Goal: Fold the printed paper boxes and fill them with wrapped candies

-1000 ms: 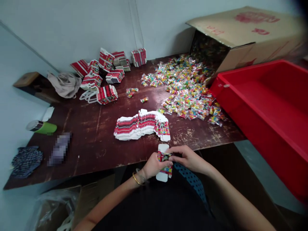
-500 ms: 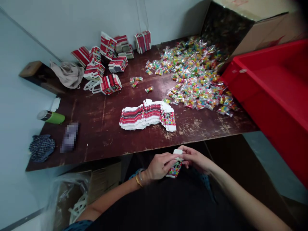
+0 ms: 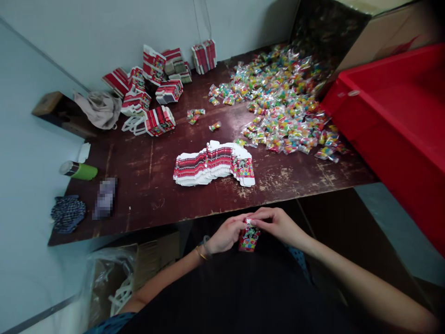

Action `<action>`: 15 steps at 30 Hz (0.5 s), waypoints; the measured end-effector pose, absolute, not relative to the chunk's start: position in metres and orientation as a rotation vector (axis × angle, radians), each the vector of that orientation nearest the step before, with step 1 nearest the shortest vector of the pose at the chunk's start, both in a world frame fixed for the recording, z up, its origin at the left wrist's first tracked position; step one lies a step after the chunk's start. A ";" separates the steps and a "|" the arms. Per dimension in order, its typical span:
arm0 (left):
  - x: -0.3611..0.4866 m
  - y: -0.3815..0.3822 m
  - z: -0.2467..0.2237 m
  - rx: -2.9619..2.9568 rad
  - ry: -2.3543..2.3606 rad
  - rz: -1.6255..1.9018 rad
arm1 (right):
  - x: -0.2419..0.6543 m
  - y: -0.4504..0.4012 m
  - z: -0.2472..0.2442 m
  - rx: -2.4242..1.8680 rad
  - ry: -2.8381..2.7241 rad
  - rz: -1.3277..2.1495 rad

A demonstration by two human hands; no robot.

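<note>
A: Against a pale wall (image 3: pixel 139 23), a worn, dark red table (image 3: pixel 142 204) carries colorful pieces in clear wrappers (image 3: pixel 278 102). Where is the item in hand?

B: Beyond the near edge of the table, close to the wearer's body. It is a small printed carton (image 3: pixel 249 238), held between 2 bare hands.

A: How do those hands hold it?

B: The left hand (image 3: pixel 225 235) closes on the upper left side, while the right hand (image 3: pixel 281 225) pinches narrowly at the top end. The paired grip probably steadies the light card while fingertips work at its end; whether that end is fully closed, I cannot tell.

A: And the row just ahead?

B: Overlapping flat cartons (image 3: pixel 219 162), fanned on the table near the hands. The overlap likely makes single pieces easier to pick up.

A: What lies farther out?

B: Banded carton bundles (image 3: pixel 204 56) gather toward the wall, perhaps to leave working room in front. The wrapped pieces spread before the open mouth of a cardboard box (image 3: pixel 392 41), seemingly for easy reach, beside a red tub (image 3: pixel 375 139). A green tumbler (image 3: pixel 85 172) lies on its side at the left, apart from the cartons.
</note>
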State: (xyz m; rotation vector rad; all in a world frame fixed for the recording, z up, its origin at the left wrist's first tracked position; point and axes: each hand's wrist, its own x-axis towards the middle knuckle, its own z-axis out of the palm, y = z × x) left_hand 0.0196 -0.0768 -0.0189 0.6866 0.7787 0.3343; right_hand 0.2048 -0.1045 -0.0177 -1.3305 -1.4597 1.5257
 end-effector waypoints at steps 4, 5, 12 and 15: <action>0.011 -0.078 -0.018 0.923 0.744 0.322 | 0.211 -0.106 -0.024 -1.273 -1.565 1.403; 0.009 -0.078 -0.019 0.929 0.750 0.314 | 0.212 -0.109 -0.025 -1.230 -1.666 1.338; 0.004 -0.058 -0.025 0.997 0.729 0.170 | 0.217 -0.106 -0.018 -0.992 -2.235 1.032; 0.000 -0.032 -0.014 1.317 0.721 0.082 | 0.273 -0.066 -0.021 -1.288 -2.144 0.643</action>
